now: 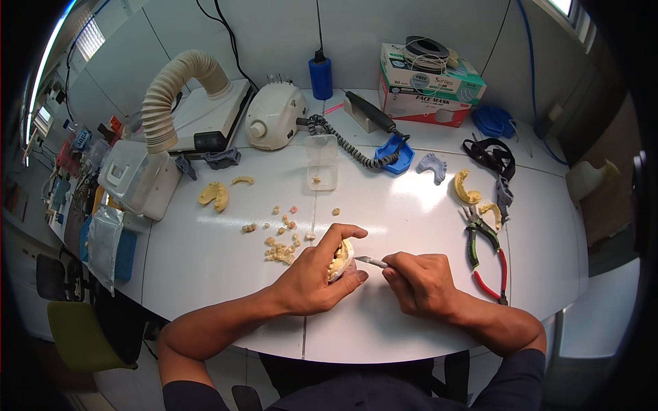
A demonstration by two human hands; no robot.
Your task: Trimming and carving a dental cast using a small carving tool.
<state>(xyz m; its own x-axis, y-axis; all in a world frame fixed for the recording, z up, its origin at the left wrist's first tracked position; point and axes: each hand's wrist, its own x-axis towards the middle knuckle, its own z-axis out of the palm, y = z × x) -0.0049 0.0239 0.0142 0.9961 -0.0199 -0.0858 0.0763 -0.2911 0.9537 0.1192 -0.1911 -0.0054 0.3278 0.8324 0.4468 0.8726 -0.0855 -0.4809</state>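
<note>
My left hand [312, 274] wraps its fingers and thumb around a dental cast [340, 264], yellowish with a pale rim, above the white table. My right hand [426, 284] grips a slim metal carving knife [375, 262], its tip at the cast's right edge. Whether the blade touches the cast or stops just short, I cannot tell. My left palm and fingers hide much of the cast. Beyond my left hand lies a loose pile of small tooth-coloured pieces [279, 252], with several more scattered farther back.
Pliers [489, 253] with green and red handles lie right of my right hand, near yellow cast pieces [466, 188]. A small clear box [322, 177] stands ahead. Farther back are a white control unit [275, 116], a coiled-cord handpiece [370, 113], a ribbed hose [157, 103] and stacked boxes [430, 85].
</note>
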